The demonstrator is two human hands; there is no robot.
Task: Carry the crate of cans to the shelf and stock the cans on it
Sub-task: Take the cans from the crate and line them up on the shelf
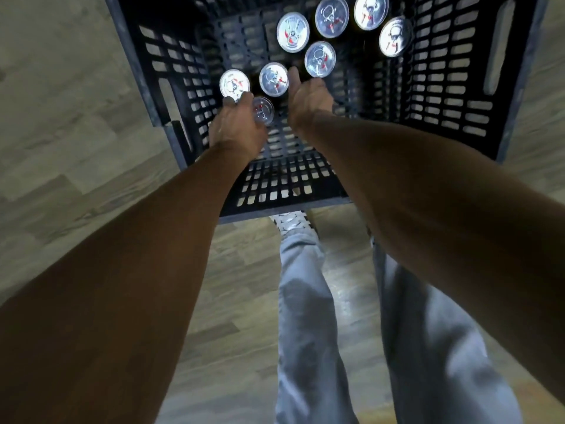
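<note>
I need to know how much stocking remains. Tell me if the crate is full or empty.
Partly full. The crate holds eight upright cans, tops showing, and bare floor shows between them. The left hand is over one can.

The person's arms are bare, with no sleeves showing. The left hand (pixel 237 123) and right hand (pixel 307 97) wear no gloves. The legs are in loose, light grey trousers (pixel 305 301) with soft folds. One white shoe (pixel 290 220) with laces peeks out.
</note>
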